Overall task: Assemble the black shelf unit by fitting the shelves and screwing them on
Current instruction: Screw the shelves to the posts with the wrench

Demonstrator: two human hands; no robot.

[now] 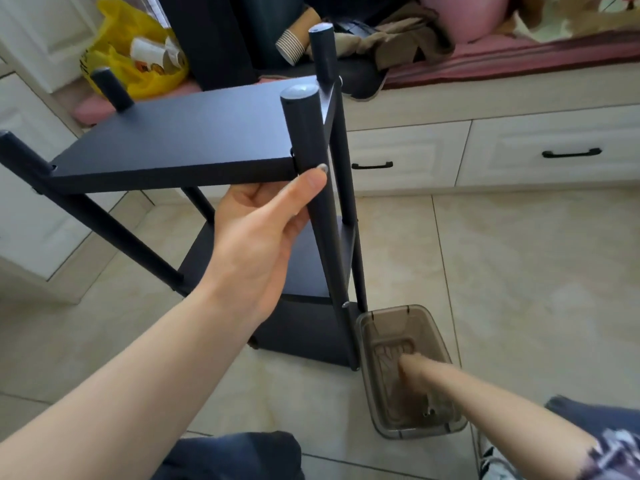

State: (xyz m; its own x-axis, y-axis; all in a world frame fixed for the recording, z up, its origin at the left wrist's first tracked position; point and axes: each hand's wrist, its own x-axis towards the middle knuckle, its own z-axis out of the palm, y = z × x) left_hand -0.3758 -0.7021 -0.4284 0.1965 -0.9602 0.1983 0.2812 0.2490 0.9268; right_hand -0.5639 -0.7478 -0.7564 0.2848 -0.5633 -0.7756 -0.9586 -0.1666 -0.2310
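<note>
At floor level, nearest the person, a translucent smoke-grey plastic box (384,309) stands on the pale tiled floor (519,271), just beside the bottom corner of the black shelf unit with round posts and flat boards (304,327). If the arm is withdrawn carelessly, the box could be dragged or tipped, and the small dark items (429,413) at its near end, too small to identify, could be scattered. The right hand (412,368) is lowered inside the box and is blurred; whether its fingers are spread or closed on anything cannot be told. Further out, the upright unit is steadied by one hand only. If weight is leaned on it, or if the upper joints are not yet screwed (this cannot be confirmed), the frame could rack or the unit could topple toward the white drawer fronts with black handles (519,150) behind it. The left hand (256,237) is wrapped closed around the near right-hand black cylindrical post (304,133), with the thumb laid across the post's front, just below the matt black top shelf board (194,133). A slipping grip would leave the unit unsupported. The middle shelf board (311,261) is seated lower, between the posts.
</note>
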